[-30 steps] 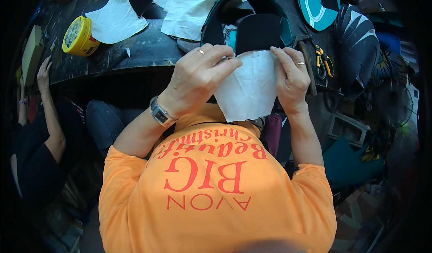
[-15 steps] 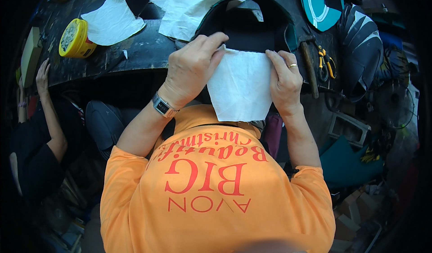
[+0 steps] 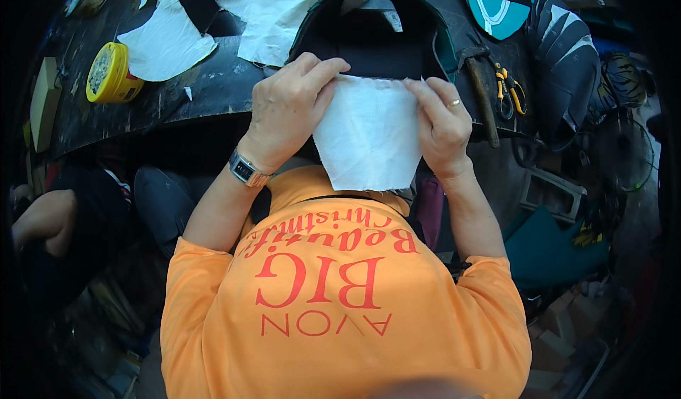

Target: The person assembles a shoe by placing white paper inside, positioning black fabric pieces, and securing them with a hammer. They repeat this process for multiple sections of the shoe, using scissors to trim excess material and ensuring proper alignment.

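Observation:
A white cloth piece (image 3: 369, 140) hangs from its upper edge over the table's front, narrowing toward its frayed lower edge. My left hand (image 3: 292, 108) is closed on its upper left corner, thumb and fingers pinched. At the upper right corner, my right hand (image 3: 443, 119), with a ring on one finger, pinches the cloth too. The cloth's upper edge lies along the near edge of a curved black-lined piece (image 3: 347, 44) with a dark green outside. Whether the two are stuck together, I cannot tell. A scrap of pale material lies inside the curved piece.
On the dark table (image 3: 220, 80) lie a yellow tub (image 3: 110, 73), white cloth sheets (image 3: 174, 37), a hammer (image 3: 485, 97) and yellow-black pliers (image 3: 508, 94). A teal piece (image 3: 496, 9) and layered black pieces (image 3: 564, 65) lie at the right. Another person's arm (image 3: 50, 218) is at the far left.
The view has shifted slightly. My hands keep their pinch on the cloth, and its upper edge looks flatter along the black-lined piece. The other person's hand has left the table edge.

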`<state>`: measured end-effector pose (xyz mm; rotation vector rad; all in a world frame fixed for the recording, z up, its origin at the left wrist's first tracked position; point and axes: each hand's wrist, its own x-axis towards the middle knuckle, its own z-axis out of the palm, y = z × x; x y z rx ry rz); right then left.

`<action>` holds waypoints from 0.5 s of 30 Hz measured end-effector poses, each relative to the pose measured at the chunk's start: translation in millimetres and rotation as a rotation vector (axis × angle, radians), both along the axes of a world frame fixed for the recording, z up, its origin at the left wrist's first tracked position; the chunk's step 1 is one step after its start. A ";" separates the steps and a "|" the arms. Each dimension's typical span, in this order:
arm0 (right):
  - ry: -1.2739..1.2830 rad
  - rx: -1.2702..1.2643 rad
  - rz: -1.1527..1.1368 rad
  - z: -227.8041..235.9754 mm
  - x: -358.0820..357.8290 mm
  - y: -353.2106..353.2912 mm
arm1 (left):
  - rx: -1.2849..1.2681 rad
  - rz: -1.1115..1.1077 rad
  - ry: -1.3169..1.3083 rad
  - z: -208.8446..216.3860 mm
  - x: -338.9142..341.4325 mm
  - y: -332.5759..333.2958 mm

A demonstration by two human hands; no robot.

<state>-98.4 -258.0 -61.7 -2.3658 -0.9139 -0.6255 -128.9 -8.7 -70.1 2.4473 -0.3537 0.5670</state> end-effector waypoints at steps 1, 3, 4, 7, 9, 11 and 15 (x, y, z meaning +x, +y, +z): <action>-0.062 -0.003 0.058 0.7 -1.0 -1.6 | -0.003 -0.009 -0.033 -1.1 -0.1 0.4; -0.168 -0.013 0.153 2.0 -2.6 -3.8 | -0.016 -0.025 -0.088 -3.7 -0.2 2.0; -0.172 -0.022 0.187 2.4 -2.7 -4.1 | -0.024 -0.035 -0.111 -5.0 0.0 3.1; -0.228 -0.021 0.239 3.4 0.1 -3.3 | -0.085 -0.035 -0.120 -8.0 -0.1 4.6; -0.180 -0.037 0.129 3.6 3.6 -1.7 | -0.092 -0.031 -0.118 -8.6 1.1 4.3; -0.112 -0.066 0.028 3.2 6.0 0.2 | -0.052 -0.029 -0.107 -7.5 2.6 3.8; -0.055 -0.093 -0.024 0.6 6.2 3.5 | -0.031 -0.022 -0.021 -2.1 3.6 4.9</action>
